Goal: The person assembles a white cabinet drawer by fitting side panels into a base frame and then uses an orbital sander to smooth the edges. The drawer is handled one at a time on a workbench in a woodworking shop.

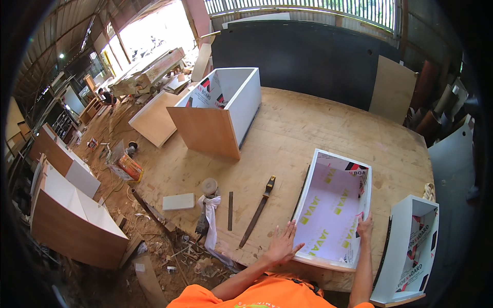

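Scuffed plywood counter [303, 123]: oblong white box [344, 158], printed lining [328, 220] inside. Left grip [281, 246] spread; right grip [365, 227] clamped on box.

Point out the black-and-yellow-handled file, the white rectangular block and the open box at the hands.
Black-and-yellow-handled file [256, 216]: head view, on its blade.
White rectangular block [178, 201]: head view, upper face.
Open box [330, 215]: head view, inside floor.
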{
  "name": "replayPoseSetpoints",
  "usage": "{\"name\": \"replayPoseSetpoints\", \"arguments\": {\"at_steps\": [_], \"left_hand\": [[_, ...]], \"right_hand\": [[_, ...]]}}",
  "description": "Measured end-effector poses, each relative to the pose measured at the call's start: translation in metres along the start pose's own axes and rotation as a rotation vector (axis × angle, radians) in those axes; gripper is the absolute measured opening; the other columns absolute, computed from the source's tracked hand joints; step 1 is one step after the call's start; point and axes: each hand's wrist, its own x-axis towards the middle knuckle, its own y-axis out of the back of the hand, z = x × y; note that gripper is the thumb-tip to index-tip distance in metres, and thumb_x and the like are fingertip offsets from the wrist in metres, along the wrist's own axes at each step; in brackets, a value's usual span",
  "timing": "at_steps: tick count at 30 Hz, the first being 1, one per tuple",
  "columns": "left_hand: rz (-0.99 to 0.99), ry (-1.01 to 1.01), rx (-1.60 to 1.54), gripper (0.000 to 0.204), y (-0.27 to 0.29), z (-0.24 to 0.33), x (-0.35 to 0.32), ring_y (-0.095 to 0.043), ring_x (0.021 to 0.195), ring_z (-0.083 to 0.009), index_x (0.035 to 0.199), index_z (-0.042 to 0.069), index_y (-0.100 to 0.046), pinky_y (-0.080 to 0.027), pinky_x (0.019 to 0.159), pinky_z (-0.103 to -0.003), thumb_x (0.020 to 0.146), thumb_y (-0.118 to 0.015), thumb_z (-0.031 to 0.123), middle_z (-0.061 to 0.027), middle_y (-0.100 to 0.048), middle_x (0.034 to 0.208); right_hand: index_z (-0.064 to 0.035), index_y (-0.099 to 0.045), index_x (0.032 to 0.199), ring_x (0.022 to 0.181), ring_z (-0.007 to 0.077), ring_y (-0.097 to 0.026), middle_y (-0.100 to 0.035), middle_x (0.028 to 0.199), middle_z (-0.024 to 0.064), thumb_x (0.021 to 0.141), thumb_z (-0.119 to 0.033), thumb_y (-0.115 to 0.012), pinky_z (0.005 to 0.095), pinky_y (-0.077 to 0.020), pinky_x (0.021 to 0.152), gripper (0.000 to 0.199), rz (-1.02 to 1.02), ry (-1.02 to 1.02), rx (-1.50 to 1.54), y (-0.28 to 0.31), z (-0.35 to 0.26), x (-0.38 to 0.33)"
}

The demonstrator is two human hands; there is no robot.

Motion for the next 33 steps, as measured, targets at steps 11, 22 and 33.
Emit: {"name": "replayPoseSetpoints", "arguments": {"at_steps": [11, 22, 33], "left_hand": [[-0.009, -0.049, 0.022, 0.093, 0.016, -0.028, 0.093, -0.008, 0.165, -0.0251, 0.168, -0.002, -0.016, -0.008, 0.131, -0.057, 0.107, -0.037, 0.066, -0.0130, -0.008, 0.179], [-0.045, -0.075, 0.014, 0.094, 0.033, -0.028, 0.136, -0.010, 0.165, -0.0262, 0.168, -0.002, -0.013, -0.012, 0.131, -0.056, 0.107, -0.034, 0.066, -0.0117, -0.006, 0.179], [0.397, -0.080, -0.225, 0.091, -0.013, -0.011, 0.148, -0.030, 0.158, -0.0372, 0.166, -0.006, -0.016, -0.031, 0.126, -0.053, 0.100, -0.063, 0.035, -0.0191, -0.013, 0.177]], "right_hand": [[-0.0001, -0.050, 0.148, 0.118, 0.0511, -0.064, -0.066, 0.127, 0.0335, 0.101, -0.050, -0.060, 0.0564, -0.0513, 0.103, 0.069, -0.112, -0.204, -0.017, 0.012, -0.037, 0.000], [0.0006, -0.052, 0.130, 0.117, 0.0502, -0.064, -0.067, 0.121, 0.0332, 0.093, -0.032, -0.067, 0.0575, -0.0511, 0.100, 0.052, -0.147, -0.280, -0.018, 0.054, -0.087, -0.005], [-0.0003, -0.048, 0.140, 0.118, 0.0515, -0.063, -0.065, 0.124, 0.0349, 0.094, -0.033, -0.065, 0.0589, -0.0504, 0.102, 0.058, -0.108, -0.215, -0.009, 0.037, -0.071, -0.004]]}}
